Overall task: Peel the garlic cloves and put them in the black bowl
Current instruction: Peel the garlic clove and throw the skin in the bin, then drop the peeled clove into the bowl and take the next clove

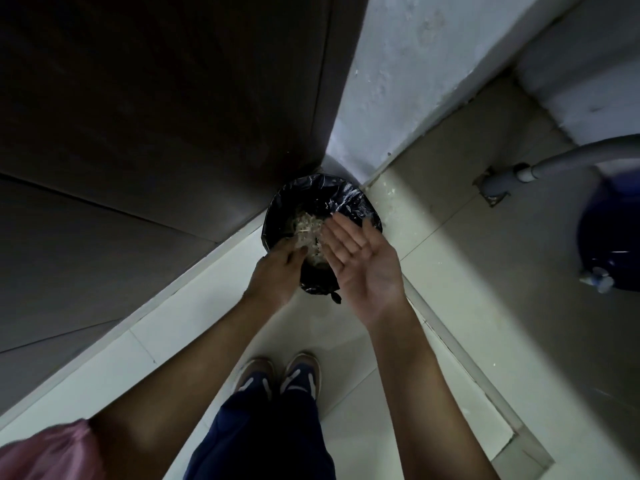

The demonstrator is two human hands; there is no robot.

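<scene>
A dark wooden door (156, 98) stands behind the black-lined bin (349, 199), which sits in the corner. Over the bin the right hand (363, 265) lies flat, palm up, empty. The left hand (277, 271) hangs palm down, fingers slack. Inside the bin lie pale flakes (308, 225), probably garlic skins.

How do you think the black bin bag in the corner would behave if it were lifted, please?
Probably floppy: the bag looks like thin, crinkled, glossy film, so it would likely sag and fold. It is likely light too, since only a pile of dry, papery peels shows inside. The shiny plastic may be a little slippery to pinch.
</scene>
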